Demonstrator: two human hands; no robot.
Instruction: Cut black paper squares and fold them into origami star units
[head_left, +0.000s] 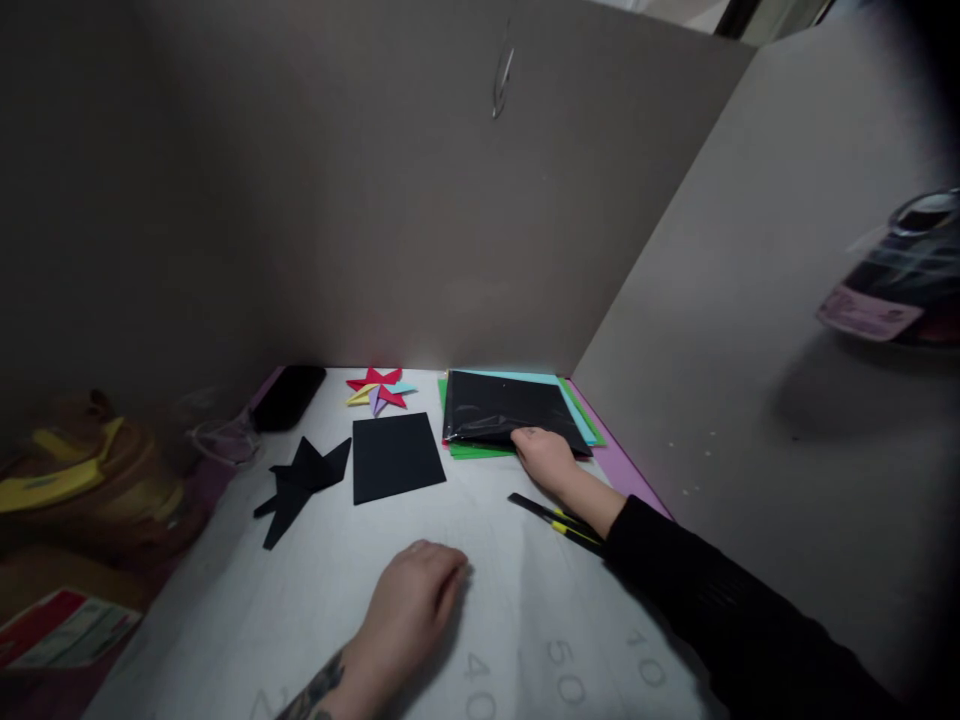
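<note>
Right fingers [527,438] grip near edge of black packet [506,402], long axis left-right; left fingers [445,556] curled together.

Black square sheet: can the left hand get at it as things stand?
Probably yes. Only white tabletop shows between the left hand and the near edge of the black square sheet; the right hand is off to the side, at the black packet.
</note>
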